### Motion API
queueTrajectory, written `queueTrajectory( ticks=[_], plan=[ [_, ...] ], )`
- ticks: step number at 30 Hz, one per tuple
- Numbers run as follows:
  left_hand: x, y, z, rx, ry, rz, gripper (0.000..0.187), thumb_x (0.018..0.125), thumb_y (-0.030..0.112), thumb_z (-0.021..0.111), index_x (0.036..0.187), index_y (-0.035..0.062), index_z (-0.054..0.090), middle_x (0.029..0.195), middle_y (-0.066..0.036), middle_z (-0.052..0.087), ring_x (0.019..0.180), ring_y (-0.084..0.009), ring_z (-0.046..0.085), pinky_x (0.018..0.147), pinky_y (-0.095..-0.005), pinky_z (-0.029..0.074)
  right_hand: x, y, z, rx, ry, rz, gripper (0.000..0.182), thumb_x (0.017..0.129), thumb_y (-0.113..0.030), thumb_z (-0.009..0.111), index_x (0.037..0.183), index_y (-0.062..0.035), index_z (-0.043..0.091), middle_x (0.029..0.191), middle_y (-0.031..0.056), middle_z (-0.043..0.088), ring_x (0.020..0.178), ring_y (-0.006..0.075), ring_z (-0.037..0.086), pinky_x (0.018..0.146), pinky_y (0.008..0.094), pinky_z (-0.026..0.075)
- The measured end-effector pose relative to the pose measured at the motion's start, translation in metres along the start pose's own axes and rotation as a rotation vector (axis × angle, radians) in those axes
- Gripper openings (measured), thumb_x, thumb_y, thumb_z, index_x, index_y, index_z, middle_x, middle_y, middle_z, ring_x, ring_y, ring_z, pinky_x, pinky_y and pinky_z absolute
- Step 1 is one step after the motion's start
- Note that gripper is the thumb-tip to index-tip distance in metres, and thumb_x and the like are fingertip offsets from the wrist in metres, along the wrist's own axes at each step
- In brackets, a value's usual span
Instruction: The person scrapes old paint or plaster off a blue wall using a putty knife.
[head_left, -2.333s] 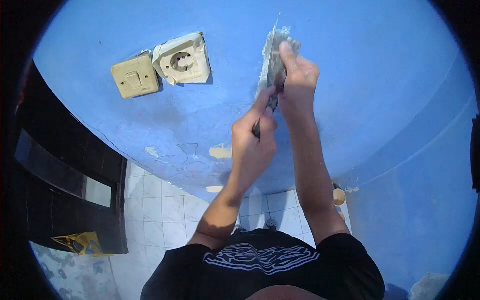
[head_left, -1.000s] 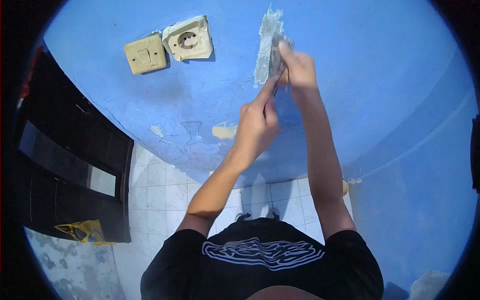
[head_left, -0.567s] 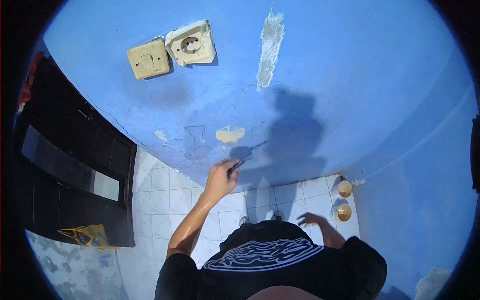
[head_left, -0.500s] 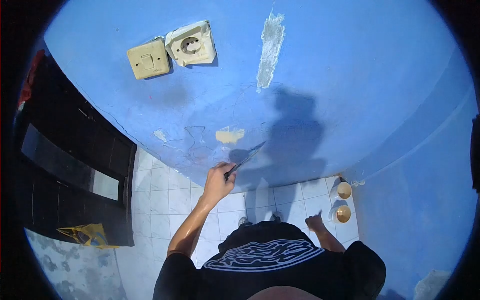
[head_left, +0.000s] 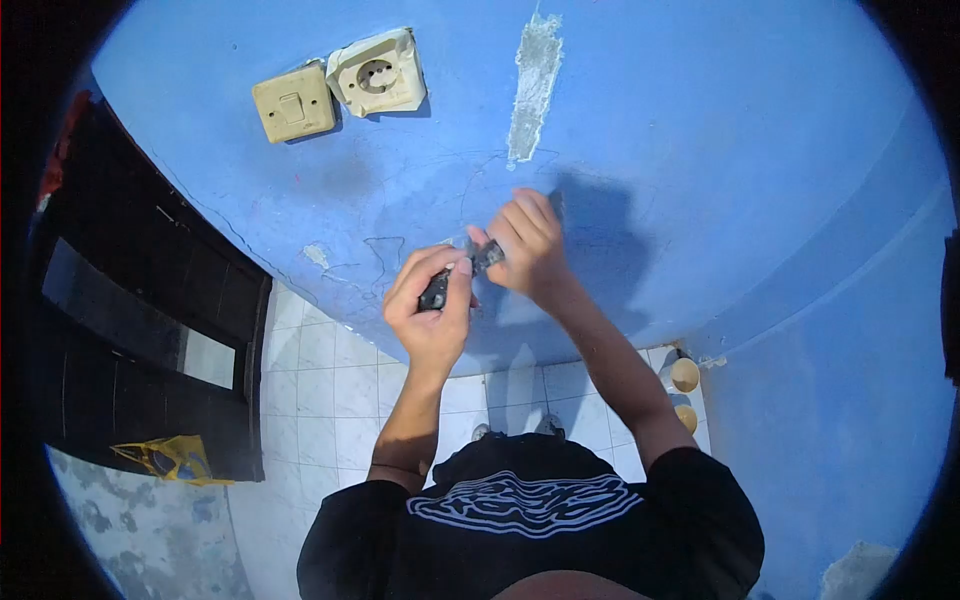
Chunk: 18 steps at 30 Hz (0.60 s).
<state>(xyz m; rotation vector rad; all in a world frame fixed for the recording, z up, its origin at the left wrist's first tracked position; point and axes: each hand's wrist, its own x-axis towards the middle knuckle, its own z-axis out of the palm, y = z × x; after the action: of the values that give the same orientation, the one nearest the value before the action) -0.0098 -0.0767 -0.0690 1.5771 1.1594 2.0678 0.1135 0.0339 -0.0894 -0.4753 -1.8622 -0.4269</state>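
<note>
Both hands are raised close together in front of the blue wall (head_left: 720, 180). My left hand (head_left: 428, 300) is wrapped round the black handle of a putty knife (head_left: 434, 293), thumb along the top. The knife slants up and right, and its grey-smeared far part meets my right hand (head_left: 525, 240). That hand is closed, fingers curled and thumb towards the knife; what lies inside its grip I cannot make out. Above the hands runs a rough grey filler strip (head_left: 536, 85) on the wall. The hands cover the cream patch lower down.
A light switch (head_left: 294, 103) and a loose-looking socket (head_left: 377, 77) are at upper left. Two small tubs (head_left: 685, 375) stand on the white tiles (head_left: 350, 400) by the right corner. A dark door (head_left: 150, 300) is at left, with a yellow bag (head_left: 175, 460) near its bottom.
My right hand has come up from low by the tubs to meet the knife. My left hand has risen slightly, turning its palm side more into view. The cream patch has become covered.
</note>
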Motion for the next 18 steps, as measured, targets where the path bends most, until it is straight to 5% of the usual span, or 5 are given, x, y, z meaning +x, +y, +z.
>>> queueTrajectory(
  ticks=[4, 8, 13, 16, 18],
  plan=[
    [0.021, 0.01, -0.01, -0.082, -0.127, -0.097, 0.015, 0.085, -0.008, 0.065, 0.099, -0.0056, 0.071, 0.103, -0.014, 0.07, 0.069, -0.0134, 0.066, 0.059, -0.0234, 0.052, 0.046, 0.018, 0.029, -0.024, 0.305, -0.173, 0.041, 0.082, -0.017, 0.074, 0.056, -0.0117, 0.042, 0.057, 0.0026, 0.04, 0.055, 0.0202, 0.04, 0.053, 0.0346, 0.028],
    [0.049, 0.002, -0.004, -0.091, -0.098, 0.176, 0.009, 0.082, -0.002, 0.066, 0.09, -0.0051, 0.07, 0.091, -0.017, 0.071, 0.097, -0.0235, 0.062, 0.09, -0.0371, 0.047, 0.073, 0.027, 0.048, 0.012, 0.409, -0.179, 0.041, 0.081, -0.012, 0.074, 0.056, -0.0111, 0.041, 0.054, 0.0038, 0.039, 0.05, 0.0223, 0.039, 0.051, 0.0366, 0.027],
    [0.068, -0.02, 0.014, -0.645, 0.003, 0.25, 0.024, 0.089, 0.005, 0.055, 0.066, 0.0004, 0.05, 0.062, -0.011, 0.054, 0.079, -0.0291, 0.057, 0.08, -0.044, 0.046, 0.088, 0.029, 0.068, 0.078, 0.477, -0.205, 0.044, 0.082, -0.011, 0.073, 0.055, -0.0109, 0.039, 0.053, 0.0043, 0.038, 0.047, 0.0226, 0.037, 0.049, 0.0366, 0.026],
    [0.08, -0.009, 0.019, -0.657, 0.025, 0.414, 0.046, 0.096, 0.012, 0.043, 0.055, 0.0123, 0.021, 0.048, -0.003, 0.025, 0.05, -0.0146, 0.025, 0.056, -0.0369, 0.033, 0.097, 0.022, 0.072, 0.071, 0.513, -0.186, 0.044, 0.081, -0.013, 0.074, 0.054, -0.0106, 0.038, 0.052, 0.0043, 0.039, 0.047, 0.022, 0.037, 0.048, 0.036, 0.026],
    [0.087, -0.003, 0.02, -0.645, -0.031, 0.442, 0.046, 0.096, 0.012, 0.042, 0.055, 0.012, 0.022, 0.049, -0.003, 0.025, 0.049, -0.0145, 0.024, 0.054, -0.0363, 0.03, 0.103, 0.023, 0.075, 0.055, 0.604, -0.159, 0.045, 0.081, -0.013, 0.073, 0.054, -0.0102, 0.037, 0.051, 0.0036, 0.038, 0.047, 0.0217, 0.037, 0.048, 0.0357, 0.026]
  ],
)
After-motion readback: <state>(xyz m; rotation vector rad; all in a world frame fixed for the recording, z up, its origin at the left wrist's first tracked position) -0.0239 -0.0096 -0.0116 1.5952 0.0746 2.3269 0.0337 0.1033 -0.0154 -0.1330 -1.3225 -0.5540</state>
